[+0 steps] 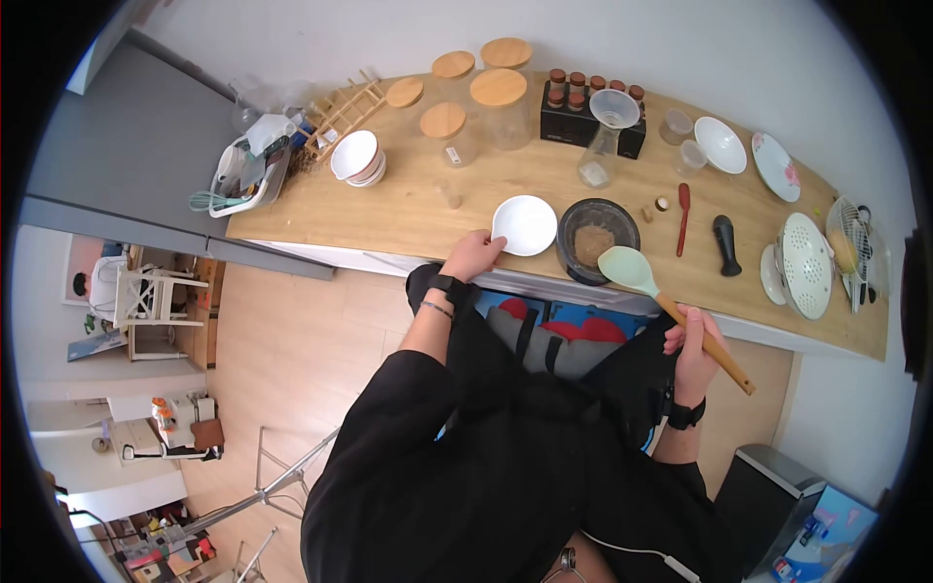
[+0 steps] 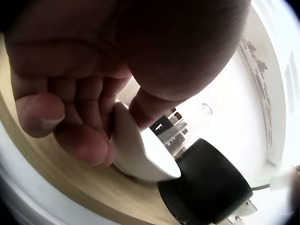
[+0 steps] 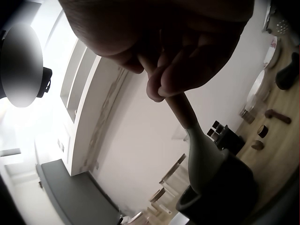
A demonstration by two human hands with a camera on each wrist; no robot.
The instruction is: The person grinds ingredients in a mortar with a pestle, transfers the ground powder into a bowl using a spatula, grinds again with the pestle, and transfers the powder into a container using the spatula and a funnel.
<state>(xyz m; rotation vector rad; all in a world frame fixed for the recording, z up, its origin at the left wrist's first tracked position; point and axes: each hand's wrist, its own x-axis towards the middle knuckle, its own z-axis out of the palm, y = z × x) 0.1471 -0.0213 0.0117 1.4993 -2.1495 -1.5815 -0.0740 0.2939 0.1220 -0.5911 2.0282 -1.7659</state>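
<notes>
My left hand [image 1: 473,255] pinches the near-left rim of a white bowl [image 1: 525,228] at the counter's front edge. In the left wrist view, the bowl [image 2: 133,147] sits between finger and thumb, the other fingers curled beside it. Just right of it stands a dark mortar [image 1: 630,222] with brown powder [image 1: 592,243] inside. My right hand [image 1: 690,355] grips the wooden handle of a spoon [image 1: 630,270] with a pale green head. That head overlaps the mortar's right rim; in the right wrist view, the spoon [image 3: 202,161] points down at the mortar [image 3: 232,197].
Behind stand wooden-lidded jars [image 1: 500,117], a spice rack [image 1: 573,126] and a flask with a funnel [image 1: 604,146]. On the right lie a red spatula [image 1: 683,219], a black pestle [image 1: 726,245] and a white colander [image 1: 805,264]. Stacked bowls [image 1: 356,157] stand left.
</notes>
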